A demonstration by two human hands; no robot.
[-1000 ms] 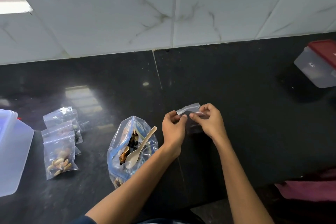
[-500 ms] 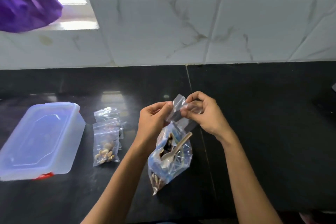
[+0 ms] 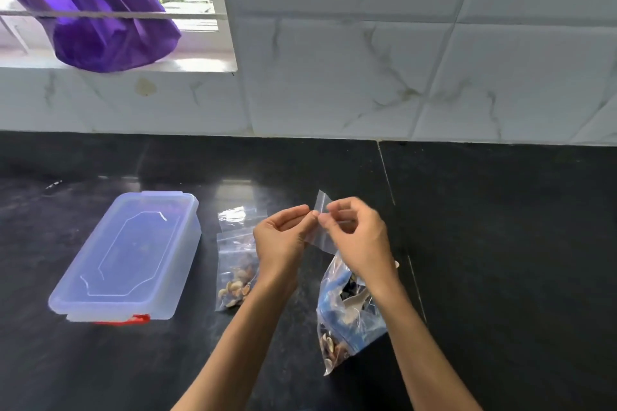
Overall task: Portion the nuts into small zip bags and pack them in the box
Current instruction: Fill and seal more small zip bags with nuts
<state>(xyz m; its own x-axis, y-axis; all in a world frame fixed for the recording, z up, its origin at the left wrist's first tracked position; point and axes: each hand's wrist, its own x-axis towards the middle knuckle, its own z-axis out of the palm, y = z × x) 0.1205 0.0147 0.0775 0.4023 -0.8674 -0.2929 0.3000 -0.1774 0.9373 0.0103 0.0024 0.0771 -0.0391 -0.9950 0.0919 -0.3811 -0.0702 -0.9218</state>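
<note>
Both hands hold an empty small zip bag above the counter. My left hand pinches its left top edge and my right hand pinches the right side. Below my right wrist stands the large blue-tinted bag of mixed nuts, open, with a pale spoon inside. Two small zip bags lie left of my left hand: the near one holds nuts, the far one is partly under it. A translucent plastic box with its lid on sits at the left.
The black counter runs to a white tiled wall. A barred window at the upper left has a purple bag hanging in it. The box shows a red clip at its near end.
The view has swung left and up, so the box and window came into sight. My hands have lifted the small bag off the counter and now hold it above the nut bag.
</note>
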